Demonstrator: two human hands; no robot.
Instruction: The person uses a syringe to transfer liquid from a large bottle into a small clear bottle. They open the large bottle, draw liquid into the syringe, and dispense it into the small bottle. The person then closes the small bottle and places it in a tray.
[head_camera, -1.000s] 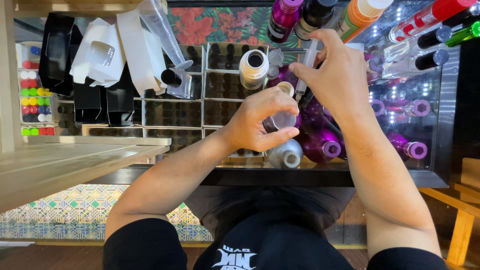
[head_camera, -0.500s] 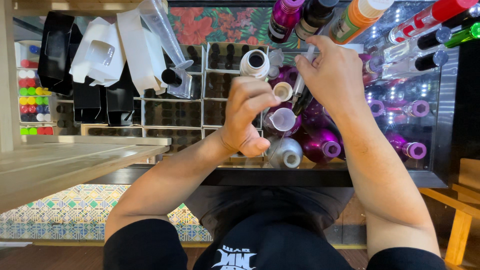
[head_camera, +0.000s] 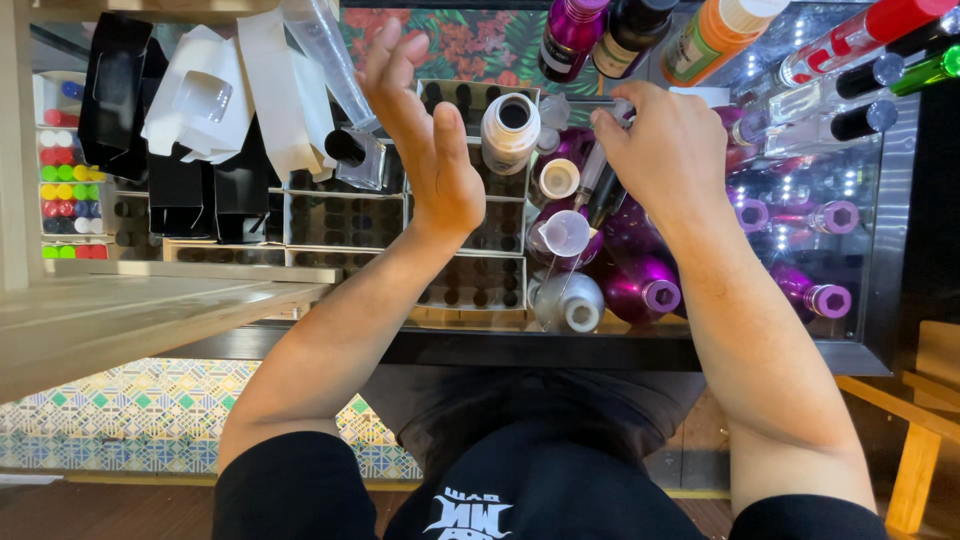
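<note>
Head view: left hand (head_camera: 425, 140) open, fingers spread, empty, raised over the compartment trays (head_camera: 345, 222). Right hand (head_camera: 665, 150) pinching a clear syringe (head_camera: 598, 165), fingertips at its top, tip angled down toward a small funnel (head_camera: 566, 233) among purple bottles (head_camera: 640, 285).

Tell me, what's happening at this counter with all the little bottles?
A person is at work over a mirrored tray crowded with purple bottles and clear ones. The right hand is closed on a slim clear syringe-like dropper, its tip angled down towards a small clear funnel. The left hand is open and empty, fingers spread, raised over the black divided racks near a white open-topped bottle.
</note>
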